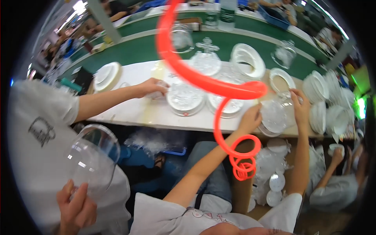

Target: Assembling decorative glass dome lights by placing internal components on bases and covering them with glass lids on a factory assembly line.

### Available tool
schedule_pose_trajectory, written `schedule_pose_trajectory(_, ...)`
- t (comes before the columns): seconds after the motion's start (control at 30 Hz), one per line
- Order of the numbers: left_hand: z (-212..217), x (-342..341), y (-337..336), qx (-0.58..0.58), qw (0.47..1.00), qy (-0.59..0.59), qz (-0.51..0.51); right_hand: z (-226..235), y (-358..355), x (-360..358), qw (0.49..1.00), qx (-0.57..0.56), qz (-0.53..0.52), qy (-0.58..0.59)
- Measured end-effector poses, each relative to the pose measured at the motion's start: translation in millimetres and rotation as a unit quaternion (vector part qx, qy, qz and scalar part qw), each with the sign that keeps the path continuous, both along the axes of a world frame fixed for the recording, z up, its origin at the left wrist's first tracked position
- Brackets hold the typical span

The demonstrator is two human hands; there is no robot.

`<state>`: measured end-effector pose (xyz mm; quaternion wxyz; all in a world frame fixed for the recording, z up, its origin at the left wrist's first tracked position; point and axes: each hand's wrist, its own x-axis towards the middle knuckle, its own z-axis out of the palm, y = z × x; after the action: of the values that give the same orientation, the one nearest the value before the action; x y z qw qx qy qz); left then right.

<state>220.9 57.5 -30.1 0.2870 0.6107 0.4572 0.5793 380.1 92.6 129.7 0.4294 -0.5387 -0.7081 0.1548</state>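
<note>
One head-worn fisheye camera looks steeply down and forward from close above the white worktable (129, 111), edges bending toward the dark rim.

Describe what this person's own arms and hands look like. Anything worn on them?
Both arms are bare below the short sleeves of a white T-shirt with a small dark print on the chest. The left hand and right hand are bare: no gloves, and no watch or ring shows, though the picture is blurry.
</note>
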Motion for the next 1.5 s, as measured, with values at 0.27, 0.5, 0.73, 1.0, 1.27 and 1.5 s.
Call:
schedule_pose_trajectory(0.27,1.7,-14.7,7.1,0.009,0.999,0.037,-0.005,1.9,9.0,-8.2,1.000,0.011,0.009,0.010)
schedule_pose_trajectory(0.5,22.6,-9.8,-1.4,-0.191,0.926,-0.246,-0.214,3.1,-8.1,38.3,0.985,-0.004,0.075,0.158)
schedule_pose_trajectory(0.73,25.2,-16.9,-11.5,-0.252,0.820,-0.417,-0.300,5.2,-28.6,38.8,0.976,-0.008,0.153,0.155)
schedule_pose_trajectory(1.0,24.0,-16.6,-7.5,-0.264,0.814,-0.413,-0.311,9.1,-28.9,39.1,0.979,0.010,0.166,0.121)
schedule_pose_trajectory(1.27,20.5,-21.0,-9.7,-0.265,0.813,-0.410,-0.317,8.1,-25.5,31.5,0.981,-0.006,0.162,0.110)
schedule_pose_trajectory(1.5,29.2,-21.8,-8.7,-0.291,0.783,-0.457,-0.307,2.2,-15.7,15.6,0.977,-0.016,0.164,0.132)
